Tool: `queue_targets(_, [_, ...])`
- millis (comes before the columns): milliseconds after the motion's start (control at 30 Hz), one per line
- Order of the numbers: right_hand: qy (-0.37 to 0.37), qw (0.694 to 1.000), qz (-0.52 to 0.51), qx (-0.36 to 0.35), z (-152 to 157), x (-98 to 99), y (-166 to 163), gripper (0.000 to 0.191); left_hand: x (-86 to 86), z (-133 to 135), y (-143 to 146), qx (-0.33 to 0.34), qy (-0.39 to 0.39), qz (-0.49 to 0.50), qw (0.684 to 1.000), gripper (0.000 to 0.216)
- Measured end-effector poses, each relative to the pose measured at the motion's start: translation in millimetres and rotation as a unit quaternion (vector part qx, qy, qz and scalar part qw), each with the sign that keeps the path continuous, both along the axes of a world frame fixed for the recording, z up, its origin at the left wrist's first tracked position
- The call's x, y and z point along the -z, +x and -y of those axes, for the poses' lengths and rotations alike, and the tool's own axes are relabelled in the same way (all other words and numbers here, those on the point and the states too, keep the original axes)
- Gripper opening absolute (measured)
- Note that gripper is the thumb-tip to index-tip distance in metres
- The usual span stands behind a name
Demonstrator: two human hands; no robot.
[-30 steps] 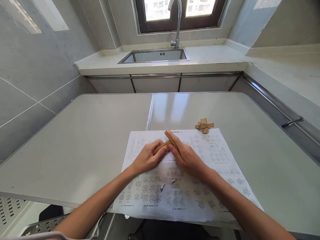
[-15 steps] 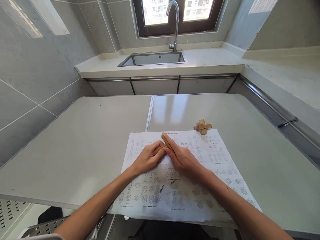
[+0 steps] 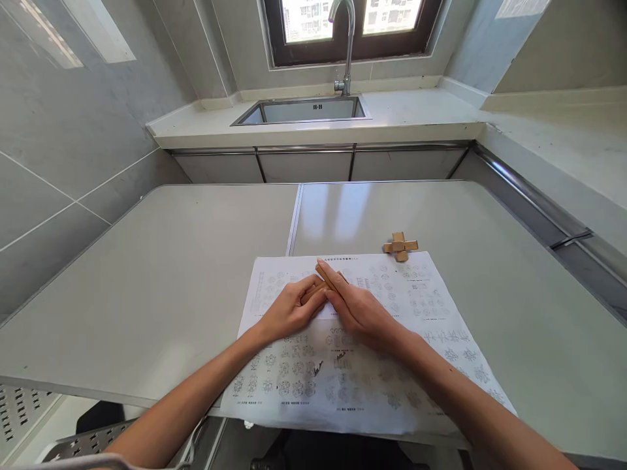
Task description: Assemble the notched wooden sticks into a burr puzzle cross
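Hands meet over a printed sheet of diagrams on a grey table: the left hand and right hand each close their fingers on the wooden puzzle sticks, which cross between the fingertips just above the paper. Well apart, past the sheet's far right corner, sits an assembled wooden cross puzzle.

Left hand and right hand gripped short tan wooden sticks over a printed white diagram sheet — assembled tan wooden cross puzzle near, on the grey table.
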State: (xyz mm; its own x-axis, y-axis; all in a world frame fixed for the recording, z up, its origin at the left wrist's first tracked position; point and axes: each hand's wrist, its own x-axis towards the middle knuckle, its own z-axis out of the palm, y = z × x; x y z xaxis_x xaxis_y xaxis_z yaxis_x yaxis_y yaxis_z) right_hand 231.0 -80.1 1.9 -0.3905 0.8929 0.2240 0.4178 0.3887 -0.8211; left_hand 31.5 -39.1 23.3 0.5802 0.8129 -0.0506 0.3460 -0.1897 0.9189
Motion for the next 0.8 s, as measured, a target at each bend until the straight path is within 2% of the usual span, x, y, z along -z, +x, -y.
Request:
queue_targets(200, [0.018,1.0,-0.003,0.007,-0.8,-1.5,-1.2,0.061,-1.1,-1.0,0.7,0.0,-0.004,-0.006,1.0,0.04])
queue_targets(500, [0.023,0.992,-0.033,0.119,-3.4,5.4,-2.9,0.059,-6.2,1.8,4.2,0.001,-0.039,0.038,0.998,0.039])
queue_targets(800, [0.022,0.995,-0.023,0.097,-3.4,5.0,-0.1,0.059,-4.0,2.1,1.6,0.011,-0.017,0.047,0.999,0.039])
